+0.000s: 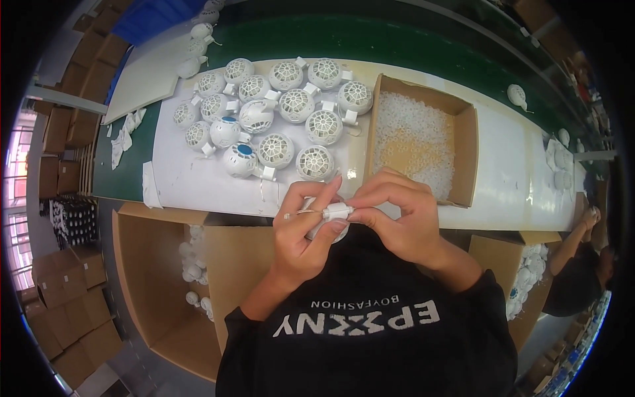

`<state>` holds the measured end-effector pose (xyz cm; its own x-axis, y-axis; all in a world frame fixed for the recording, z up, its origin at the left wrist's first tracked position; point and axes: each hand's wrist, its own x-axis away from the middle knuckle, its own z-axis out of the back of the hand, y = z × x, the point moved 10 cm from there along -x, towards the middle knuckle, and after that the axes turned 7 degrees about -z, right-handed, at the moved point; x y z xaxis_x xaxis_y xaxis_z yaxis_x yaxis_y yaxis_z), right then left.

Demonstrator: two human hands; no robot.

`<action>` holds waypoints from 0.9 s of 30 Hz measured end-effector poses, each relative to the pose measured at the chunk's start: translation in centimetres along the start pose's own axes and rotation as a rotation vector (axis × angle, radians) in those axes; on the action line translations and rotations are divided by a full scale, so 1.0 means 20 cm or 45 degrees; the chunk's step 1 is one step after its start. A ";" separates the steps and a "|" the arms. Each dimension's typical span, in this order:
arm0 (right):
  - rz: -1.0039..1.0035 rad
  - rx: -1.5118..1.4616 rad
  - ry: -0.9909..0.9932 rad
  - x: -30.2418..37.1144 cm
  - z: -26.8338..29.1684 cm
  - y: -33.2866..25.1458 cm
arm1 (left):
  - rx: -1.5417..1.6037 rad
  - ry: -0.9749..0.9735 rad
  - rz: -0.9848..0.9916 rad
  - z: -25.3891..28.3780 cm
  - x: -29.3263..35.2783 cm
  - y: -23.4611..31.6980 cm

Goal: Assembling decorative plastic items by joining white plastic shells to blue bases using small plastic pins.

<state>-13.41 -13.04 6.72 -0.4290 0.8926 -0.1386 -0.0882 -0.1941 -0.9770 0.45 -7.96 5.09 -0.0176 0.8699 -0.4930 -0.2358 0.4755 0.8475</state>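
My left hand [303, 231] is closed around a white ball-shaped housing [337, 210], whose short square neck points up between my fingers. A thin wire with a small white plug comes out of it on the left. The thumb and forefinger of my right hand [401, 213] pinch at the right end of that neck; whatever small part they may hold is hidden. Ahead on the table lie several similar white housings [296, 106] with web-like openings. Two of them show a blue disc [245, 149].
A cardboard tray [471, 155] of small translucent rings stands at the right of the white table [397, 210]. Large open cartons [165, 284] with more white parts flank me below the table edge. A co-worker's arm [574, 245] shows at far right.
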 end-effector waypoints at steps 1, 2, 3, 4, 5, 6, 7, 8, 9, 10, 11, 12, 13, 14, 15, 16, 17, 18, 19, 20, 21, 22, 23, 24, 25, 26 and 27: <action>0.082 0.074 -0.013 0.01 0.00 -0.02 | 0.012 0.000 0.017 0.00 0.00 0.00; 0.163 0.149 -0.025 0.02 0.00 -0.04 | 0.014 -0.002 0.015 -0.01 0.00 0.00; 0.243 0.225 -0.036 0.03 0.00 -0.07 | -0.053 -0.028 0.000 -0.03 0.00 0.00; 0.242 0.225 -0.033 0.03 0.02 -0.07 | -0.122 -0.055 -0.015 -0.04 0.00 0.00; 0.328 0.424 -0.058 0.04 0.02 -0.11 | -0.192 -0.082 -0.029 -0.05 0.00 0.00; 0.415 0.622 -0.085 0.04 0.01 -0.14 | -0.192 -0.084 -0.029 -0.06 0.00 0.00; 0.502 0.820 -0.113 0.06 -0.02 -0.17 | -0.227 -0.129 -0.019 -0.07 0.00 -0.01; 0.504 0.816 -0.114 0.05 -0.02 -0.19 | -0.265 -0.172 -0.009 -0.08 0.00 -0.02; 0.492 0.862 -0.165 0.05 -0.03 -0.19 | -0.299 -0.216 0.000 -0.10 0.00 -0.03; 0.483 0.905 -0.219 0.05 -0.04 -0.19 | -0.303 -0.214 0.000 -0.09 0.00 -0.02; 0.477 0.947 -0.277 0.05 -0.06 -0.18 | -0.355 -0.224 -0.011 -0.08 0.00 -0.01; 0.485 0.940 -0.285 0.04 -0.08 -0.17 | -0.410 -0.231 -0.021 -0.06 0.01 0.01; 0.466 0.800 -0.300 0.02 -0.10 -0.16 | -0.467 -0.237 -0.029 -0.03 0.03 0.02; 0.428 0.672 -0.299 0.01 -0.09 -0.14 | -0.460 -0.242 -0.030 -0.01 0.05 0.02; 0.399 0.533 -0.308 0.00 -0.09 -0.12 | -0.488 -0.130 -0.014 0.09 0.09 0.02; 0.402 0.526 -0.315 -0.01 -0.08 -0.10 | -0.515 -0.017 0.000 0.21 0.14 0.02; 0.363 0.579 -0.175 -0.06 0.01 -0.07 | -0.646 0.172 0.026 0.39 0.22 0.01; 0.327 0.625 -0.041 -0.09 0.09 -0.05 | -0.784 0.365 0.054 0.60 0.32 0.03; 0.182 0.726 0.068 -0.12 0.20 0.04 | -0.937 0.573 0.155 0.80 0.41 0.04; 0.035 0.828 0.180 -0.13 0.30 0.12 | -1.083 0.780 0.257 0.97 0.51 0.06; 0.035 0.825 0.174 -0.13 0.33 0.14 | -1.251 0.835 0.389 1.10 0.60 0.08; -0.191 0.927 0.103 -0.14 0.36 0.24 | -1.416 0.886 0.521 1.19 0.69 0.10; -0.409 1.024 0.029 -0.14 0.38 0.34 | -1.420 0.893 0.521 1.19 0.71 0.11; -0.632 1.119 -0.045 -0.13 0.40 0.43 | -1.378 0.993 0.488 1.18 0.73 0.14; -0.629 1.119 -0.043 -0.13 0.39 0.44 | -1.331 1.089 0.450 1.18 0.75 0.17; -0.612 1.169 -0.048 -0.13 0.38 0.46 | -1.280 1.183 0.410 1.17 0.76 0.18; -0.596 1.219 -0.049 -0.12 0.37 0.49 | -1.275 1.181 0.403 1.14 0.73 0.16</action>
<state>-19.87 -20.03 -1.27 -0.1959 0.9509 0.2397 -0.9145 -0.0889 -0.3947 21.66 9.31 5.17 -0.7347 0.3318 -0.5917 -0.6784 -0.3586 0.6413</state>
